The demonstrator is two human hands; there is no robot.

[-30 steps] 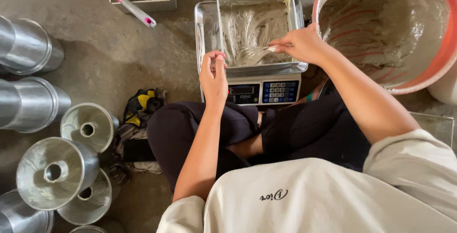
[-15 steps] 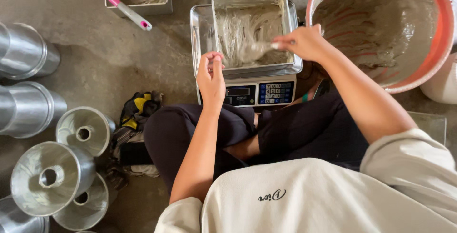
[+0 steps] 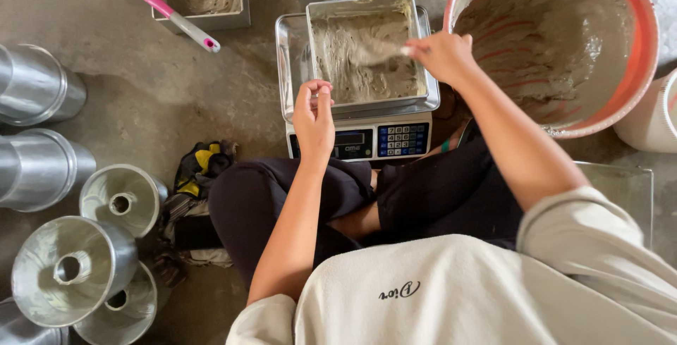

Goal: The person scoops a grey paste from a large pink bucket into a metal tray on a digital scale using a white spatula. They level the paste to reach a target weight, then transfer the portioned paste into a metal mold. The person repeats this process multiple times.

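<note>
Right hand [image 3: 444, 56] grips a spatula [image 3: 377, 52] in the batter pan [image 3: 367, 102] on a scale [image 3: 367, 140]; left hand [image 3: 314, 116], half-curled and empty, touches the pan's near edge. Bucket [image 3: 635, 70] just right.

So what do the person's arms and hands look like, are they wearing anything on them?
Both hands are bare, with no gloves, rings or watch visible on the left hand or the right hand. The forearms are uncovered too. Cream-coloured sleeves of a soft sweatshirt are pushed up to about the elbows.
</note>
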